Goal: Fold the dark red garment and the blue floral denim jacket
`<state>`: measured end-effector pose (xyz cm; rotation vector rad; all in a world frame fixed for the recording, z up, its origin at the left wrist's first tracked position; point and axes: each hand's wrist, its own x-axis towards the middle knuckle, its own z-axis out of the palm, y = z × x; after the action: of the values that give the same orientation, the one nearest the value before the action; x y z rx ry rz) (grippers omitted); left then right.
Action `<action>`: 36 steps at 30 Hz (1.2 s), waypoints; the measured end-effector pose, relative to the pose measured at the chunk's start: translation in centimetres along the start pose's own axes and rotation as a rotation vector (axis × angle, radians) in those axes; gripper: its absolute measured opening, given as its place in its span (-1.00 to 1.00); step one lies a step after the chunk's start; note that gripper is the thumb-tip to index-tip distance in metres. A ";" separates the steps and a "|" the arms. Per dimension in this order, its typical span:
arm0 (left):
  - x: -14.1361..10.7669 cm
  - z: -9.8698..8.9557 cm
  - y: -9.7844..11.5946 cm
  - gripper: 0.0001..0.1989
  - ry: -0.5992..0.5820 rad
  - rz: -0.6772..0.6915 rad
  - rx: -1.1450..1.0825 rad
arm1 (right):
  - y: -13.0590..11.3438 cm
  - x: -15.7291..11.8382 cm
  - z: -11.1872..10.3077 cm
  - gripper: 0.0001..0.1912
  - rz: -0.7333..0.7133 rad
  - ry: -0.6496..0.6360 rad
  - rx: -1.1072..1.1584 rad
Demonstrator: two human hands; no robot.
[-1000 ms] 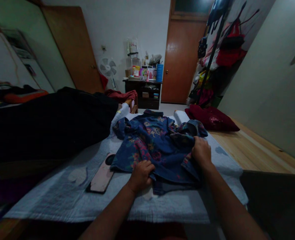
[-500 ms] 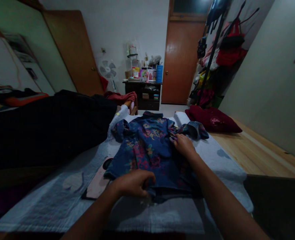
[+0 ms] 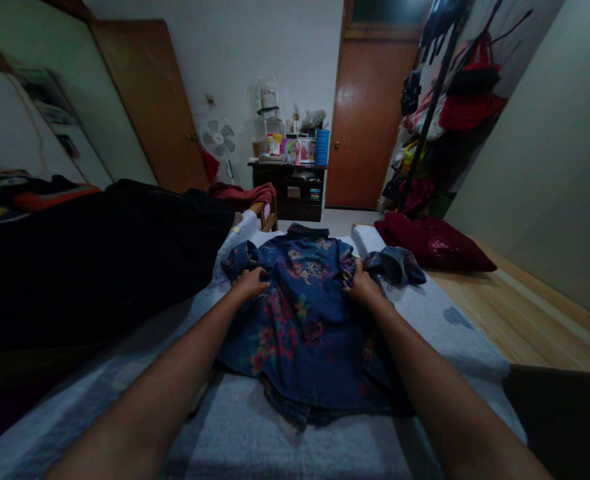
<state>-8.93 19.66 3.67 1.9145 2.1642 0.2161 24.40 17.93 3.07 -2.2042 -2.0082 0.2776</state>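
Observation:
A dark blue denim shirt [image 3: 295, 320] with a red and yellow flower print lies spread on a pale cloth, its collar at the far end and its hem towards me. Where the left sleeve meets the body, my left hand [image 3: 251, 283] has its fingers curled on the fabric. On the opposite side, my right hand [image 3: 363, 287] pinches the shirt beside the right sleeve. That sleeve [image 3: 397, 263] stretches out to the right, with its cuff opening showing. Both forearms reach across the shirt's sides, and my fingertips are partly hidden in the folds.
The pale blue-grey cloth [image 3: 255, 433] covers the surface beneath. Large black fabric [image 3: 99, 267] is heaped at left. A maroon cushion [image 3: 435, 243] rests on a wooden board [image 3: 475, 303] at right. Farther back are a fan [image 3: 218, 138], a dark cabinet [image 3: 287, 193] and a door [image 3: 362, 120].
My left hand has moved from the near hem up to the shirt's left underarm. My right hand stays by the right sleeve. The hem lies nearer me, and my left arm now mostly covers the pink flat object.

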 end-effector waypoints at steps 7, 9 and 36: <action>2.4 1.5 -0.3 -0.39 -0.026 0.024 0.075 | 0.5 1.4 -0.3 -0.62 -0.219 -0.034 -0.210; 2.4 1.7 -0.4 -0.32 -0.040 0.066 0.101 | 0.7 1.7 -1.1 -0.63 -0.210 -0.007 -0.229; -3.5 1.7 5.1 -0.68 0.307 0.575 0.278 | -4.5 0.2 1.3 -0.38 -0.311 0.095 -0.162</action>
<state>-3.18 16.78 3.74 2.7994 1.8201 0.3420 19.71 18.50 2.87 -1.9044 -2.3481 -0.0277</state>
